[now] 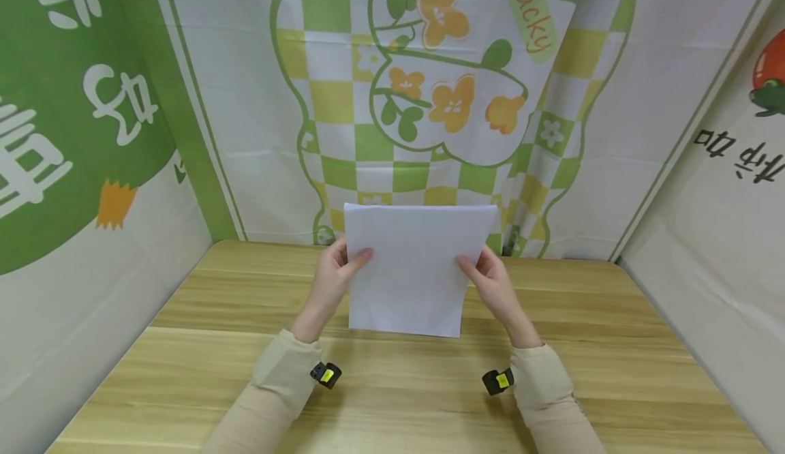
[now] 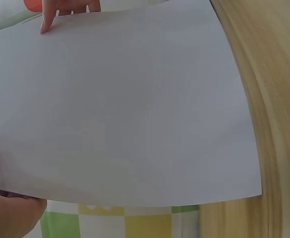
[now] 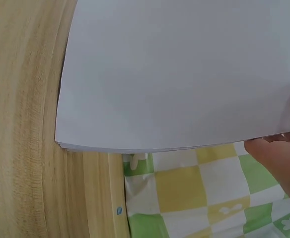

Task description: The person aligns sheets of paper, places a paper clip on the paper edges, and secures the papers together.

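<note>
A stack of white paper sheets [image 1: 411,277] is held up on edge over the wooden table, its broad face toward me. My left hand [image 1: 334,273] grips the left side, thumb on the near face and fingers behind. On the opposite side my right hand [image 1: 490,278] holds the stack the same way. In the right wrist view the sheets [image 3: 175,74] show slightly staggered layers at the lower corner, close to the tabletop. The left wrist view shows the paper [image 2: 135,109] spanning between both hands, bowed a little.
The wooden table [image 1: 613,345] extends to both sides and toward me. A printed cloth curtain [image 1: 331,113] with green and yellow checks hangs behind its far edge. More printed cloth [image 1: 92,290] walls the left, and another panel [image 1: 705,222] walls the right.
</note>
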Available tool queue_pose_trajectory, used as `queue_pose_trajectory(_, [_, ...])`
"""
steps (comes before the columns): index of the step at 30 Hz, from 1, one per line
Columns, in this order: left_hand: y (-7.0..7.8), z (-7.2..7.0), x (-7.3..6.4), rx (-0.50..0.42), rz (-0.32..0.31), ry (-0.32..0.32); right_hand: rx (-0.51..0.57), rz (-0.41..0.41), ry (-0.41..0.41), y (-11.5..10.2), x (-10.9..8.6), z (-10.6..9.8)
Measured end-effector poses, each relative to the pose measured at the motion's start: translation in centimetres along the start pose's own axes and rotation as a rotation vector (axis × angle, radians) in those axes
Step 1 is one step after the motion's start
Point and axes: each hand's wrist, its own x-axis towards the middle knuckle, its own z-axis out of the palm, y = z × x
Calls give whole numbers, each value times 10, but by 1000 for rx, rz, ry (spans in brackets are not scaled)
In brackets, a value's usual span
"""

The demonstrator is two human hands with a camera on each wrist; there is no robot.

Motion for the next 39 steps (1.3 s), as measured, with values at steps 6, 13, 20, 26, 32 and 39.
queue_pose_trajectory(6, [-2,1,-1,29,12,1,-23,-19,19,1,1,2])
queue_pose_trajectory(13, [3,9,-1,13,46,100,-45,-15,43,-7,3,5])
queue_pose_trajectory(20, [9,13,-2,24,70,125,-46,-17,51,-18,4,5])
queue_pose_trajectory(26, [11,16,-4,39,80,141,-35,-15,47,-18,3,5])
queue_pose_trajectory(32, [3,11,-6,46,38,105,-64,9,19,-7,2,2])
queue_pose_trajectory(39, [-3,7,-5,58,35,62,-63,-21,11,0,3,1])
